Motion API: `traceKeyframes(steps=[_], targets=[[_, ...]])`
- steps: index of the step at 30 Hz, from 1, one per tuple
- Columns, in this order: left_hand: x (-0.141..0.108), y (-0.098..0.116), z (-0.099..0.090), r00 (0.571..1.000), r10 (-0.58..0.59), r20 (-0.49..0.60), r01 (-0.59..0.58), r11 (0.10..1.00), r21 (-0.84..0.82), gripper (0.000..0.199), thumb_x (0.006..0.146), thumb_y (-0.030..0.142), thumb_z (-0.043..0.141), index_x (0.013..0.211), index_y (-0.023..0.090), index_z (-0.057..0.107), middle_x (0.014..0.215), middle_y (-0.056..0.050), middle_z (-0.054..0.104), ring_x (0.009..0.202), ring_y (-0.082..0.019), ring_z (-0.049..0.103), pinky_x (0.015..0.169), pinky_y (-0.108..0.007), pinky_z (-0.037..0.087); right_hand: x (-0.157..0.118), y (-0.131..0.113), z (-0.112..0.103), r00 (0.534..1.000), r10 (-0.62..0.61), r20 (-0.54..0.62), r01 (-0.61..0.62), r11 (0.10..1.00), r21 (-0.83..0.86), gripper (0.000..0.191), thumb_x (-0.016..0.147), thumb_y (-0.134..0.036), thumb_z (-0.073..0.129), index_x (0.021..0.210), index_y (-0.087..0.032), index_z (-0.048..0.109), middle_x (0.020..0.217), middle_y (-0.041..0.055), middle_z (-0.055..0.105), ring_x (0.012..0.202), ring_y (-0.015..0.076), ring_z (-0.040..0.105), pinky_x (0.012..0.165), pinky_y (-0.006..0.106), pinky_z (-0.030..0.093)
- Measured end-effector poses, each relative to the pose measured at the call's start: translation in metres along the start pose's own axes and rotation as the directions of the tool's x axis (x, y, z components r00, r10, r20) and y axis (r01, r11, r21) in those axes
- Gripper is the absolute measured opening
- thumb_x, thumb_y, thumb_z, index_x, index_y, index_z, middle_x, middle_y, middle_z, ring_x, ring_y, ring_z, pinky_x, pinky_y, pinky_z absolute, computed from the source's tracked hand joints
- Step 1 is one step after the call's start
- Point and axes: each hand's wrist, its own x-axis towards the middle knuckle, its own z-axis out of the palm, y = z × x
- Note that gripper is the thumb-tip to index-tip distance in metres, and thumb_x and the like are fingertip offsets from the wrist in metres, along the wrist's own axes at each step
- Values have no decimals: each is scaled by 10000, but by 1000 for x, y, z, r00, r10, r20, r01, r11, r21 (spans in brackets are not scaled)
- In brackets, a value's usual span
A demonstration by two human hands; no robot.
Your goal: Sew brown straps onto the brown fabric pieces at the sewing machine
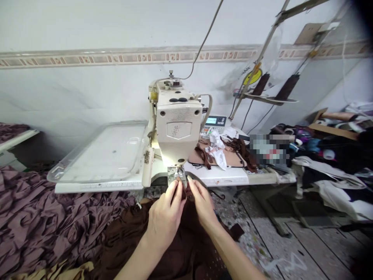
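Observation:
A cream sewing machine (179, 124) stands in front of me, its lamp lighting the presser foot and needle plate (174, 173). Just short of the plate, my left hand (167, 210) pinches the edge of a dark brown fabric piece (192, 237). My right hand (201, 200) is close beside it on the right, its fingers closed on the same brown fabric. The rest of that cloth hangs down over my lap between my forearms. The needle tip itself is too small to make out.
A clear plastic tray (101, 155) lies on the table left of the machine. Mauve fabric (58, 225) is heaped at the left. White and brown scraps (217, 149) lie at right, near a control panel (214, 120). Brown thread cones (287, 87) sit on a stand above.

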Motion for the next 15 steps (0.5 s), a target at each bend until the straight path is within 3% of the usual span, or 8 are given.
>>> traceKeyframes(steps=[5,8,11,13,15], targets=[[-7,-6,2,1000,-24,6,24,995,-96,597,1093,191,543,1672,217,399,1571,-151,623,1311,-264,720,1034,-319,634,-25,52,-45,939,-36,341,155,932,-327,595,1024,-697,571,705,-206,678,746,29,651,764,228,594,724,329,488],[-11,-19,1,999,29,15,-26,985,-170,599,1098,184,529,1678,263,402,1612,-109,590,1386,-245,669,1120,-308,577,-35,76,-84,931,4,365,213,805,-554,547,922,-694,737,697,-202,652,756,13,631,749,216,568,705,315,426],[-13,-32,2,995,90,31,-82,978,-191,599,1105,220,514,1687,287,391,1637,-71,568,1390,-234,665,1132,-292,560,-37,84,-123,948,67,311,184,682,-708,608,786,-722,849,638,-201,572,698,-18,555,669,177,492,633,296,339],[-12,-38,2,993,119,2,-117,974,-196,581,1105,253,508,1678,290,417,1630,-50,577,1329,-227,709,1103,-266,576,-35,77,-146,942,164,294,118,656,-745,685,670,-744,908,581,-199,502,626,-52,442,616,139,400,581,280,271],[-10,-42,3,990,142,-20,-144,971,-192,570,1102,284,508,1669,286,440,1618,-32,591,1290,-225,733,1079,-249,588,-32,63,-163,891,314,328,34,675,-737,731,553,-749,952,546,-191,481,587,-73,367,591,111,342,544,260,225]])
